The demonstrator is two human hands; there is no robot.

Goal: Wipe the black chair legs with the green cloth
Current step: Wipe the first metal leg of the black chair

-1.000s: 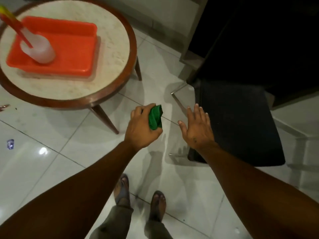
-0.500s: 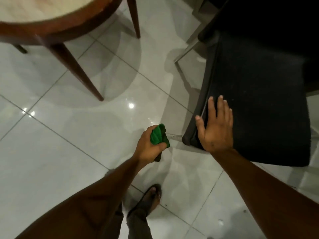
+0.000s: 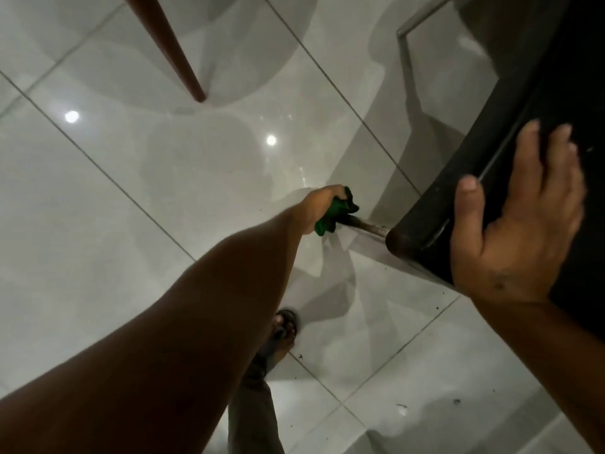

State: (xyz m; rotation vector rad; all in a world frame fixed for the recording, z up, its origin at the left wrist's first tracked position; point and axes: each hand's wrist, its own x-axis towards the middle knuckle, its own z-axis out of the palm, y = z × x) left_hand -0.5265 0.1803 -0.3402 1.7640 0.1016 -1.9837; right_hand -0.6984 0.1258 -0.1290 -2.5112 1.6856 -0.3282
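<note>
Near right, the right hand (image 3: 517, 231) lies flat and spread on the corner of the chair seat (image 3: 435, 204), steadying it; farther left, the left hand (image 3: 322, 201) clasps the green cloth (image 3: 334, 213) around the front chair leg (image 3: 366, 226), low by the floor. Wiping seems just begun, and the next move calls for sliding the cloth along the leg. Half a second ago the cloth hung short of it.

Cloth (image 3: 334, 211) left of chair (image 3: 523, 93) (touching leg (image 3: 366, 226)).

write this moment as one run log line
phase: wiping | left hand: grips green cloth against chair leg, low near floor | right hand: rests on chair seat corner
</note>
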